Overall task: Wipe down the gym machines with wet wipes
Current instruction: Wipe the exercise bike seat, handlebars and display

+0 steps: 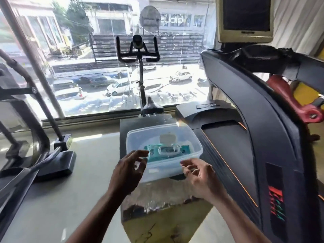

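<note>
On the stand (126,127), wipes pack (168,151) lies crosswise.

Big window (108,58) floods the place with daylight, street and parked cars below. Pale glossy floor (61,199), and a small screen (245,18) is mounted up top right.

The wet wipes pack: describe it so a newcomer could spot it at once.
Start at the big window and the exercise bike before it; just nearer stands a dark box beside the treadmill. On it sits a clear plastic tub, and the wet wipes pack lies inside. It is the only teal thing there, its white flip lid standing open.
</note>
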`<state>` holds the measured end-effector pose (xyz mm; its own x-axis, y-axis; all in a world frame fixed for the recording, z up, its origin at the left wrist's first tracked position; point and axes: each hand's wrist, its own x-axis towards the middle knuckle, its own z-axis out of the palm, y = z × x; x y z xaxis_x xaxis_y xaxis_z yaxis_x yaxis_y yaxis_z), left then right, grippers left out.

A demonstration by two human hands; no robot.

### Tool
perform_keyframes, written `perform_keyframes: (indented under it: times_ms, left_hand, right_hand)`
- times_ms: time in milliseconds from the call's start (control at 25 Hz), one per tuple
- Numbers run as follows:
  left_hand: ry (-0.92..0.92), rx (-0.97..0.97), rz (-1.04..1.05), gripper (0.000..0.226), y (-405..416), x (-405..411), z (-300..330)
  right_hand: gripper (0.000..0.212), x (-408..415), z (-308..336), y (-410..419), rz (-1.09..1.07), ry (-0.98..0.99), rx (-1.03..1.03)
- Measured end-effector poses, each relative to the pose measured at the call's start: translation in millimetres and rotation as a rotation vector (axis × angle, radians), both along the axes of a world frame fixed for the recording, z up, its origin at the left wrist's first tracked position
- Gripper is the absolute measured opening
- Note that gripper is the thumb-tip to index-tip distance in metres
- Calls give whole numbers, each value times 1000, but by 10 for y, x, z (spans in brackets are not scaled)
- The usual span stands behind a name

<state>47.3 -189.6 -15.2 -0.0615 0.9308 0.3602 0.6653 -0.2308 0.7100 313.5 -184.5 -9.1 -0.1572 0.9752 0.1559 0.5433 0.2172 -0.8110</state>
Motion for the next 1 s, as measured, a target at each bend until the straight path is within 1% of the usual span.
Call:
perform_keyframes:
  times_ms: [40, 80, 160, 200, 280, 320, 400, 480, 520, 640, 800, 880, 1000]
  left_hand:
    - [70, -15, -21, 23, 242, 34, 29]
    - [185, -49, -48, 24, 496, 63, 48]
    - [407, -159, -126, 29, 987, 91, 68]
    - [462, -227, -181, 32, 1254, 118, 72]
    - [556, -368, -297, 38, 1708, 164, 32]
    - [625, -436, -352, 42, 1888, 182, -6]
    - [720, -510, -430, 51, 2134, 188, -121]
    - [755, -512, -447, 57, 2180, 184, -255]
    - [760, -504, -444, 56, 2193, 177, -320]
    - [783, -526, -446, 55, 2189, 150, -422]
    - [765, -542, -457, 65, 2223, 124, -407]
    - [810, -554, -453, 71, 2186, 138, -411]
    - [796, -536, -462, 79, 2246, 107, -423]
  right_hand:
    - [12, -6, 34, 302, 30, -34, 26]
    - [12, -33, 74, 604, 71, -81, 63]
    - [14, -173, 137, 1145, 200, -243, 95]
    - [15, -256, 167, 1391, 297, -361, 59]
    - [20, -425, 136, 1795, 514, -677, -35]
    - [23, -502, 94, 1958, 601, -805, -71]
    - [24, -624, -1, 2201, 706, -952, -66]
    - [19, -678, -119, 2328, 747, -998, -1]
    - [17, -690, -186, 2389, 754, -988, 11]
    - [15, -655, -312, 2489, 817, -898, -56]
    - [16, -643, -249, 2503, 857, -840, -51]
    - [19, -649, -194, 2475, 850, -888, -41]
    - [17, -682, -193, 2449, 835, -917, 43]
